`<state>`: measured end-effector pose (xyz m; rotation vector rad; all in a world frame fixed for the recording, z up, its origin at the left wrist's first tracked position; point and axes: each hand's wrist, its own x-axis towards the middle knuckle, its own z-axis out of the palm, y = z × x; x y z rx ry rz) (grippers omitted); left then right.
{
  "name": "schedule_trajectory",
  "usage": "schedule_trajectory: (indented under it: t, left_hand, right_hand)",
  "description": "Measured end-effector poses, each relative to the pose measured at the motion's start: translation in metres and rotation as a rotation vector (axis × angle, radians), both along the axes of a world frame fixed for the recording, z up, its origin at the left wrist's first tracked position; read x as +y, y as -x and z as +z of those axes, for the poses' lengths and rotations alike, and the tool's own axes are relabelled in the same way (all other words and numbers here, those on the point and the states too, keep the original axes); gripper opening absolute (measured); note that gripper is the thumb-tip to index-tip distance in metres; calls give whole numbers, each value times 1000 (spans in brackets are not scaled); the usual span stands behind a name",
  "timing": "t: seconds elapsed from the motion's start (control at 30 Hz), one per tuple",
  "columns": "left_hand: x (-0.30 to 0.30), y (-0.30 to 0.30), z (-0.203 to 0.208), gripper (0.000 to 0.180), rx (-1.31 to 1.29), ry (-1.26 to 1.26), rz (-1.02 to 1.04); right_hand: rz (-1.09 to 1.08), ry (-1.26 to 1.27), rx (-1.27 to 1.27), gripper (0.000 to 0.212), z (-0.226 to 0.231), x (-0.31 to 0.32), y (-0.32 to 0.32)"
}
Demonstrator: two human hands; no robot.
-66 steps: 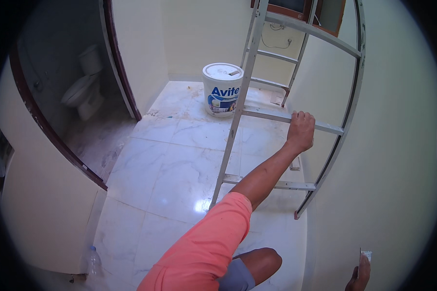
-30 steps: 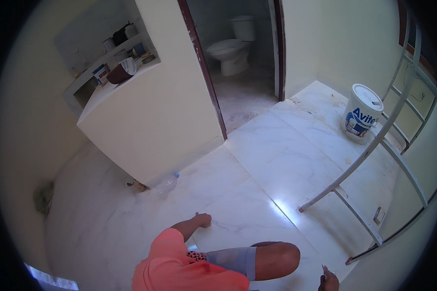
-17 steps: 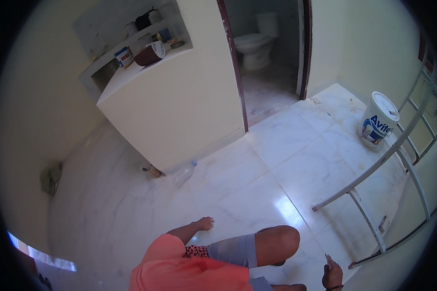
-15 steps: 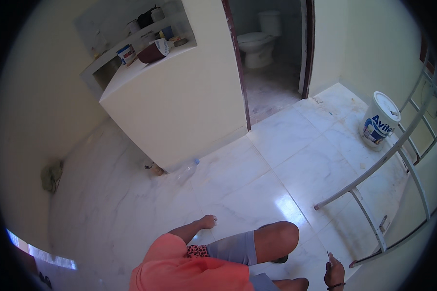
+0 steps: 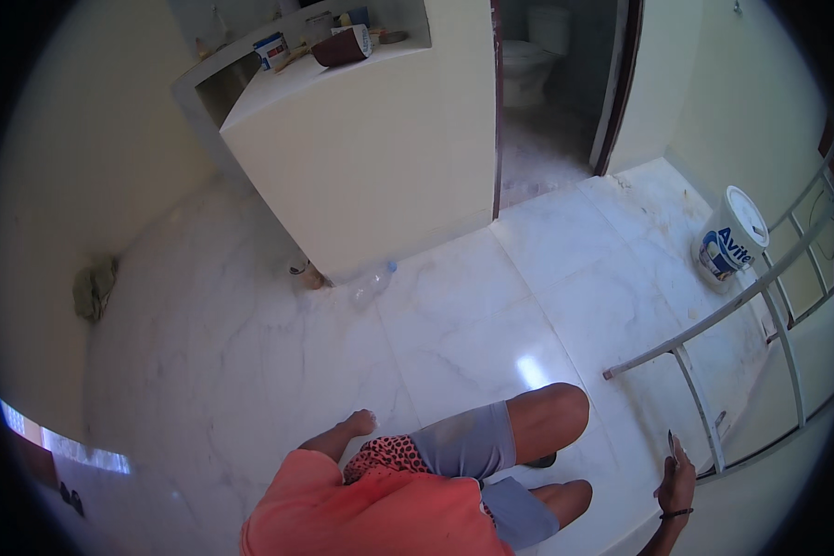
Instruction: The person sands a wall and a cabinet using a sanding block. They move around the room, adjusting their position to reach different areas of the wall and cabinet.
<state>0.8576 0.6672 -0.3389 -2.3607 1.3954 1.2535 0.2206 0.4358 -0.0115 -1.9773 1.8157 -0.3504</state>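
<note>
I am crouched low over white marbled floor tiles (image 5: 454, 324). On the left, my left hand (image 5: 362, 423) is closed, with a bit of white at its fingertips; what it holds is too small to make out. At the lower right, my right hand (image 5: 678, 474), with a dark band at its wrist, grips a small thin dark tool (image 5: 671, 441). The tool's narrow end points away from me, close to the leg of a metal ladder (image 5: 690, 389). Its exact kind does not show.
A white lidded paint bucket (image 5: 730, 239) stands behind the ladder. A clear plastic bottle (image 5: 372, 285) lies by the cream half-wall (image 5: 371, 167). Cans and a brown roll (image 5: 341, 46) sit on its ledge. Beyond a doorway is a toilet (image 5: 531, 65); a greenish cloth (image 5: 94, 289) lies far left.
The view has shifted. My right hand with the thin tool has moved farther forward, beside the ladder's foot. My left hand has drawn a little to the left, still closed.
</note>
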Motion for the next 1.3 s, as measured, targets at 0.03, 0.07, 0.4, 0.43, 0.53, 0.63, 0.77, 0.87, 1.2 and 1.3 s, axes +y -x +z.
schedule_trajectory:
  t: [0.03, 0.07, 0.4, 0.43, 0.53, 0.63, 0.77, 0.87, 1.2, 1.3]
  left_hand:
    - [11, -5, -9, 33, -25, -24, -130]
    - [17, -12, -12, 32, -58, -37, -261]
    - [3, -41, 6, 33, 41, 40, 234]
    - [-2, -53, 17, 35, -20, 117, 156]
    - [-49, -61, 56, 41, -39, 188, 47]
    - [-112, -97, 92, 43, -75, 274, -49]
    - [-222, -97, 156, 42, -94, 407, -118]
    - [-298, -101, 183, 42, -131, 531, -244]
    - [-371, -112, 200, 39, -179, 624, -524]
    - [-368, -110, 187, 42, -174, 430, -602]
  right_hand:
    - [45, 42, 2, 47, 3, 1, -6]
    - [84, 88, -5, 46, 4, 2, -12]
    - [-93, 282, -76, 36, -2, -25, 60]
    - [-111, 319, -98, 35, -10, -28, 66]
    - [-184, 315, -188, 33, -9, -2, 55]
    - [-275, 116, -277, 31, 4, 28, 14]
    - [-239, 114, -110, 27, -14, 61, 37]
    - [-301, 168, -102, 24, -45, 69, 51]
    - [-40, -26, -44, 35, -64, -17, -123]
    - [28, -96, -10, 41, -55, -41, -147]
